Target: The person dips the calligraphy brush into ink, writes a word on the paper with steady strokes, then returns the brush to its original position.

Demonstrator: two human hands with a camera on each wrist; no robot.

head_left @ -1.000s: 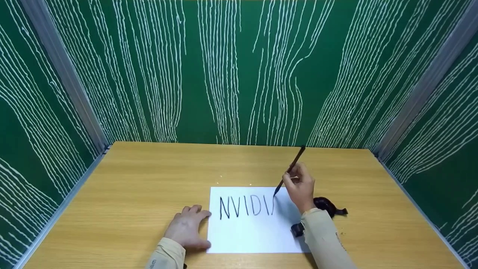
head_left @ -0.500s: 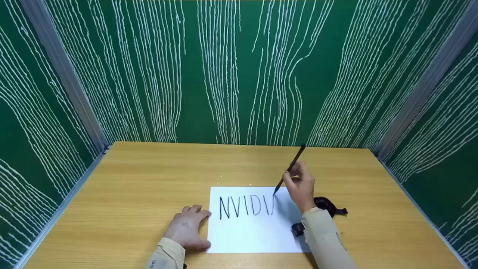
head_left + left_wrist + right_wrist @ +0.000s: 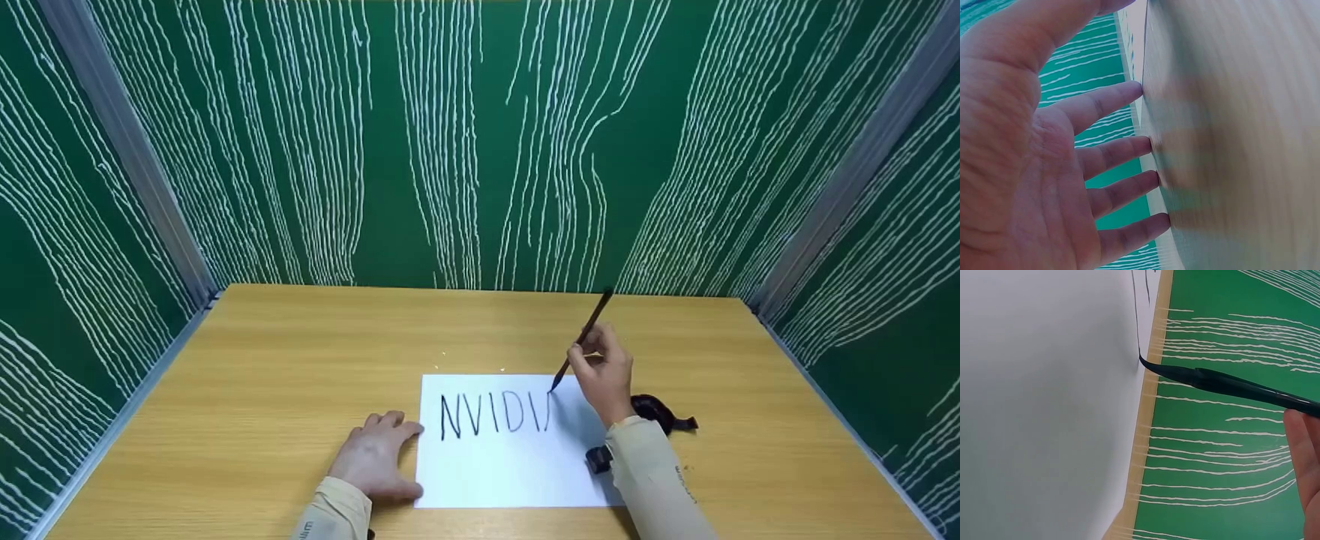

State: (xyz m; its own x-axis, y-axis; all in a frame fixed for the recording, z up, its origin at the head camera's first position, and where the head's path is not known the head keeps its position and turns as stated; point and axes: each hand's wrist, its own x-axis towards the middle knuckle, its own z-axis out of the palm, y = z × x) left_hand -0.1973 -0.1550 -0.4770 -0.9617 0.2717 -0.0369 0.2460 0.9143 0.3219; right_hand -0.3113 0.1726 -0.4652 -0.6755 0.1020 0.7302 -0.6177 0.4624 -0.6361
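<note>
A sheet of white paper (image 3: pixel 510 472) lies on the wooden table, lettered "NVIDI" in black plus one slanted stroke. My right hand (image 3: pixel 606 375) pinches a dark calligraphy brush (image 3: pixel 589 326) by its handle. In the right wrist view the black brush tip (image 3: pixel 1157 368) bends against the paper at the end of a thin line. My left hand (image 3: pixel 375 457) is spread at the paper's left edge, with thumb and index fingertip at that edge. The left wrist view has its fingertips (image 3: pixel 1156 179) touching the tabletop.
A black rounded object (image 3: pixel 652 412) with a short spout-like end sits on the table, partly hidden by the right wrist. A small black block (image 3: pixel 598 460) shows beside the right cuff. Green panels (image 3: pixel 420 150) with white wavy lines enclose the table's back and sides.
Almost nothing differs. The brush's upper end has tilted up very slightly, while both hands and the paper stay in place.
</note>
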